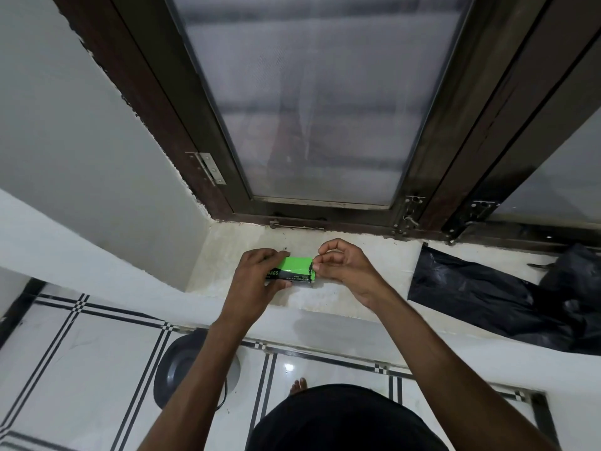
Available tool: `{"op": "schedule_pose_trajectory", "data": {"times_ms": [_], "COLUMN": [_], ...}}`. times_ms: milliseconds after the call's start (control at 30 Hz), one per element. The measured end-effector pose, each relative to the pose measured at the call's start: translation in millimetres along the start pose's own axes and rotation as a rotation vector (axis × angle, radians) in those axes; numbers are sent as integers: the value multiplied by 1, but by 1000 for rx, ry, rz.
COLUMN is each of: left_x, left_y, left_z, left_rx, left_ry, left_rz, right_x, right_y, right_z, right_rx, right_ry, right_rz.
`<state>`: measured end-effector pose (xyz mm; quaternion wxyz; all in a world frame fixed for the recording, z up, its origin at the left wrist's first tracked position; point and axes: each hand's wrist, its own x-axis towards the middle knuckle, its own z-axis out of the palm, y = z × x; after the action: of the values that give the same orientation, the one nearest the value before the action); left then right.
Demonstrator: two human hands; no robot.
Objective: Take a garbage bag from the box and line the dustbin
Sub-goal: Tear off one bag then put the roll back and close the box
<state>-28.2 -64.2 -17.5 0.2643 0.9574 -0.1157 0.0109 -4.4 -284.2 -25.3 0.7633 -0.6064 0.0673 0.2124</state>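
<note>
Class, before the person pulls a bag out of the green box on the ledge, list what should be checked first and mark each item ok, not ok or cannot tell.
1. Box held steady: ok, the left hand grips its left end on the ledge.
2. Right hand at the opening end: ok, its fingers pinch at the box's right end.
3. End flap open: cannot tell.
4. Bag already coming out: cannot tell.
5. Dustbin within reach: ok, it stands on the floor below the ledge.
6. Dustbin already lined: cannot tell, the left arm hides much of it.
</note>
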Motion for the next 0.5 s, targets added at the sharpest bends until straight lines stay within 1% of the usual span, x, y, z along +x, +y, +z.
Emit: {"op": "schedule_pose_trajectory", "data": {"times_ms": [300,500], "left_x": [2,1], "left_y": [4,9], "left_z": [6,9], "left_rx": [5,24], "left_ry": [34,78], "left_rz": [-12,-27], "right_x": [0,-2], "right_y": [7,5], "right_z": [14,21], "right_rx": [-26,-28], "right_ry": [146,216], "right_rz": [-67,-69]}}
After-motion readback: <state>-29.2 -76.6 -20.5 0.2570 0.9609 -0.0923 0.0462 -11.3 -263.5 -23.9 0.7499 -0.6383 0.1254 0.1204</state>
